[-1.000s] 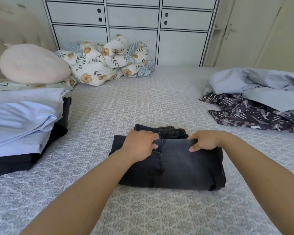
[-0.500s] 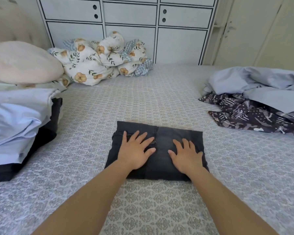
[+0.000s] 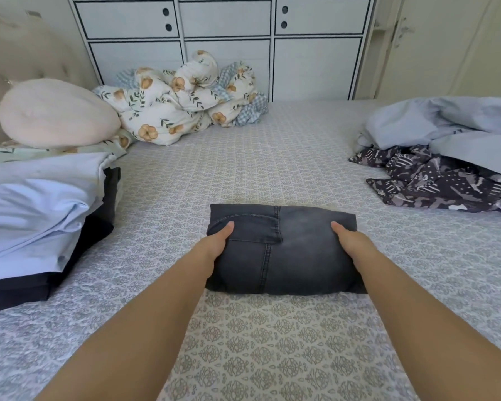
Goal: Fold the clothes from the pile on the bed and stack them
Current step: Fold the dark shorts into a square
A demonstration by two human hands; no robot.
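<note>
1. Gripping the folded jeans [image 3: 284,250] at mid-bed [image 3: 287,157], I have my left hand [image 3: 214,244] and right hand [image 3: 349,244] on opposite ends, thumbs on top, the other fingers tucked under and hidden.
2. Risk, as I judge it: lifting unevenly could let the layers sag open on the way to the stack [image 3: 35,209] at my left.
3. Half a second ago both palms pressed flat on top; now they clasp the sides.
4. Unfolded clothes [image 3: 446,157] wait at my right.
</note>
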